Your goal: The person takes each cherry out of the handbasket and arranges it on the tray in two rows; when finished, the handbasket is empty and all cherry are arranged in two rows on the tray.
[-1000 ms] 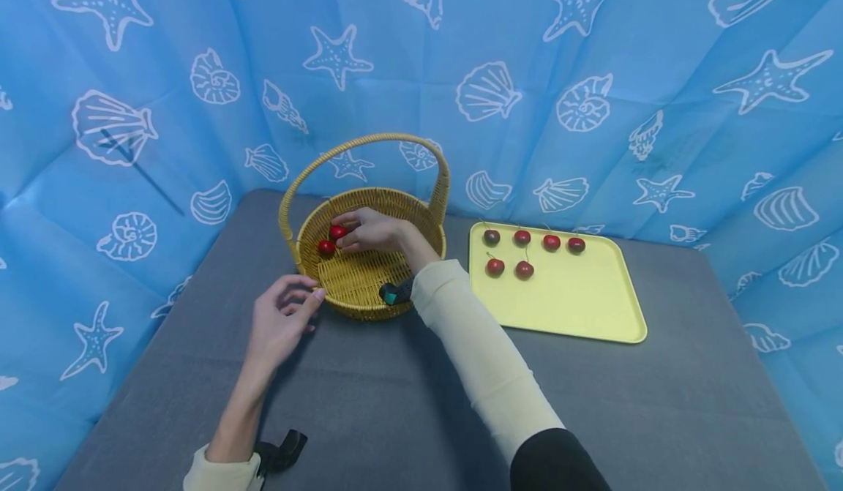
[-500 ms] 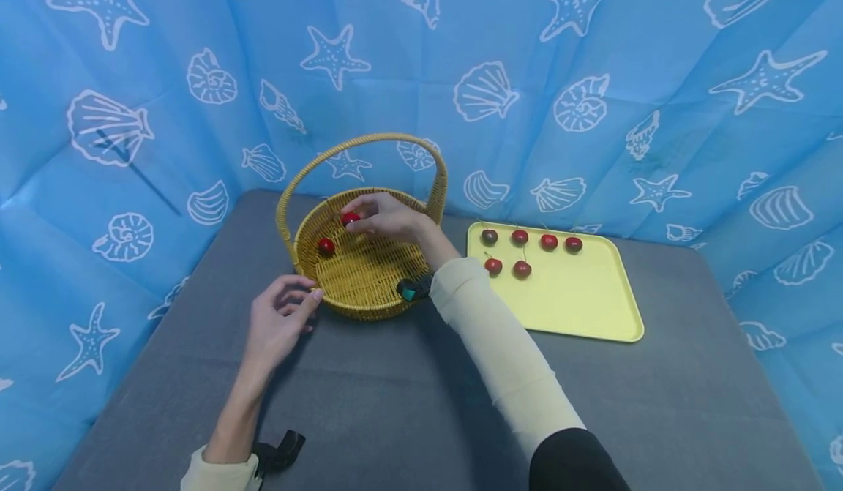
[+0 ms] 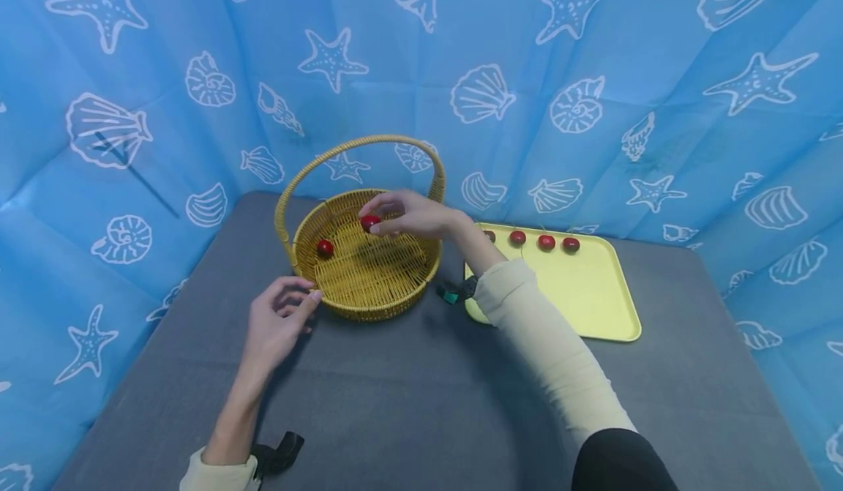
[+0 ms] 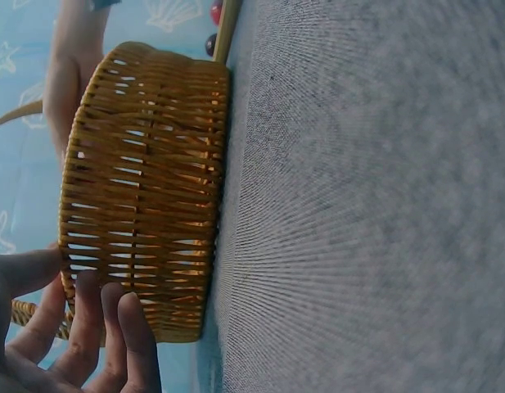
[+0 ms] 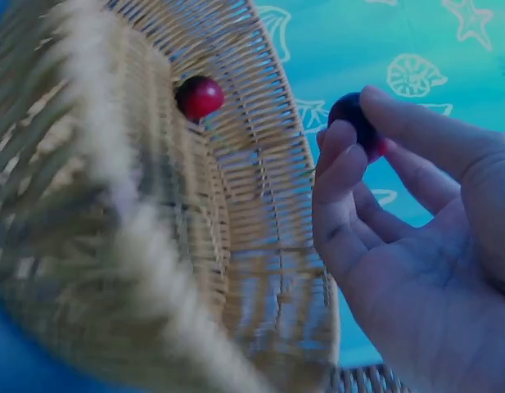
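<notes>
My right hand (image 3: 418, 214) pinches a dark red cherry (image 3: 370, 223) between thumb and fingertips, above the inside of a round yellow wicker basket (image 3: 369, 308). In the right wrist view the same cherry (image 5: 350, 115) shows at the fingertips, level with the rim. Another cherry (image 3: 325, 248) lies on the basket's floor at the left. My left hand (image 3: 279, 319) holds the basket's near-left rim between thumb and fingers; in the left wrist view its fingers (image 4: 87, 319) lie against the woven outer wall.
A yellow tray (image 3: 593, 293) right of the basket bears several stemmed cherries along its far edge, one of them a red cherry (image 3: 546, 242). My right forearm hides its left part. The basket's tall handle (image 3: 369, 140) arches over it. A blue shell-print curtain (image 3: 421, 59) stands behind the grey table.
My right hand has lifted the cherry from beside the other one and carried it rightward across the basket. My right forearm now covers part of the tray. The left hand stays at the rim.
</notes>
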### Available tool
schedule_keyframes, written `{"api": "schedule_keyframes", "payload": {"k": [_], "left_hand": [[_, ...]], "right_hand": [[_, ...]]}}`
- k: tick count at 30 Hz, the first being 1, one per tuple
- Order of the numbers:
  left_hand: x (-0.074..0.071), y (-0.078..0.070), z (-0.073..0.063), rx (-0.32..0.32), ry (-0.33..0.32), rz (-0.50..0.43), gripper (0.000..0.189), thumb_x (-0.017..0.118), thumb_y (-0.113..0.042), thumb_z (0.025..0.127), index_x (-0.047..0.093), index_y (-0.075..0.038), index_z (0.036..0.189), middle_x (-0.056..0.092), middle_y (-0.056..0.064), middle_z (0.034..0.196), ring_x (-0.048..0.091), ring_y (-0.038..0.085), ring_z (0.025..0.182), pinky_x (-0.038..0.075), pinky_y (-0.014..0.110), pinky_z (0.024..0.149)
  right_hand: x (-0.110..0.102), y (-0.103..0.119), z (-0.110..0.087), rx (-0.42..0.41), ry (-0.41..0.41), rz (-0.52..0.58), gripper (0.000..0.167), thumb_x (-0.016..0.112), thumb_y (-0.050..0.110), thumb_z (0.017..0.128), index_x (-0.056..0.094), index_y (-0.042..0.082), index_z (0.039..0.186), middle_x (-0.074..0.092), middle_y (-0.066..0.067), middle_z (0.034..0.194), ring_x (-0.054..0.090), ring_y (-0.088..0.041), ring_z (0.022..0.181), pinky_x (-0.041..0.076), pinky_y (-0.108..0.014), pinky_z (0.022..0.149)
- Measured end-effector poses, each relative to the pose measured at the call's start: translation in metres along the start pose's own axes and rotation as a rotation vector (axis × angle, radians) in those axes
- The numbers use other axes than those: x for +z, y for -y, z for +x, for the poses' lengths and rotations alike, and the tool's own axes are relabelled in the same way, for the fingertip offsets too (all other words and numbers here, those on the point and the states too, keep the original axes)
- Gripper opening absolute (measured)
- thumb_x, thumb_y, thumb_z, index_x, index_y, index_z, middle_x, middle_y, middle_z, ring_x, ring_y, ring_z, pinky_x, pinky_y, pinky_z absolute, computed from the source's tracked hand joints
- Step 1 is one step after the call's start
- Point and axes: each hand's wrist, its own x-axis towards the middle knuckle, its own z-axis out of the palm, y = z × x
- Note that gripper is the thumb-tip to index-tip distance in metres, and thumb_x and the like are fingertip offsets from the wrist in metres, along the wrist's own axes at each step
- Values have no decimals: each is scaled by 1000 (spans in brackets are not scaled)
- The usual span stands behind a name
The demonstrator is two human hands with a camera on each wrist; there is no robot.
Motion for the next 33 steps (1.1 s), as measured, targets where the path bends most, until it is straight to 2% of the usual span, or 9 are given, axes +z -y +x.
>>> {"api": "schedule_keyframes", "payload": {"k": [2, 5, 10, 12, 16, 20, 24, 27, 33], "left_hand": [[-1, 0, 0, -1, 4, -4, 33, 74, -30, 105, 66, -10, 130, 74, 22, 113, 73, 15, 77, 67, 30, 69], [-3, 1, -1, -6, 13, -10, 35, 74, -32, 106, 65, -10, 131, 74, 19, 113, 73, 13, 78, 67, 30, 69], [-3, 1, -1, -9, 16, -14, 35, 74, -32, 105, 66, -10, 131, 74, 20, 113, 73, 12, 78, 67, 30, 70], [-2, 1, 0, -15, 13, -14, 35, 75, -32, 105, 66, -10, 131, 75, 20, 113, 73, 13, 78, 68, 32, 70], [-1, 0, 1, -42, 12, -17, 35, 76, -31, 104, 66, -11, 130, 75, 20, 113, 75, 15, 80, 69, 35, 71], [-2, -1, 1, -52, 15, -20, 35, 76, -31, 104, 66, -11, 130, 76, 14, 110, 75, 17, 82, 69, 35, 71], [-2, 1, 1, -38, 17, -25, 35, 76, -31, 104, 66, -10, 130, 76, 16, 109, 76, 18, 82, 69, 35, 71], [-2, 2, 1, -22, 13, -29, 34, 76, -31, 104, 67, -9, 129, 76, 18, 109, 76, 19, 82, 68, 35, 69], [-1, 3, 1, -9, 15, -37, 35, 75, -33, 105, 67, -9, 128, 77, 13, 106, 76, 20, 83, 68, 35, 69]], "right_hand": [[-3, 0, -8, 1, 12, -11, 37, 73, 21, 105, 67, 16, 142, 70, -5, 135, 67, -36, 105, 61, -49, 91], [-7, 1, -22, -7, 39, 11, 36, 74, 18, 105, 68, 16, 140, 70, -7, 138, 70, -24, 116, 59, -57, 103], [-14, 0, -49, -28, 94, 26, 39, 73, 13, 104, 65, 7, 141, 65, -11, 150, 62, -23, 142, 58, -41, 113], [-17, -4, -61, -21, 106, 22, 40, 73, 12, 104, 65, 6, 142, 67, -12, 147, 65, -25, 138, 61, -38, 110], [-27, -17, -89, 12, 104, 18, 39, 74, 12, 103, 66, 9, 141, 71, -16, 136, 70, -31, 128, 63, -46, 105], [-39, -35, -119, 58, 64, 20, 39, 73, 10, 103, 65, 8, 142, 72, -13, 131, 75, -28, 112, 63, -46, 101], [-48, -51, -150, 144, -9, 72, 39, 73, 11, 104, 64, 8, 141, 70, -7, 124, 73, -19, 95, 61, -37, 73], [-50, -56, -170, 167, -72, 121, 39, 75, 13, 103, 65, 10, 141, 69, -8, 124, 69, -19, 91, 56, -37, 65], [-52, -68, -206, 149, -191, 36, 41, 77, 14, 102, 66, 6, 141, 70, -6, 135, 76, -25, 105, 66, -37, 89]]}}
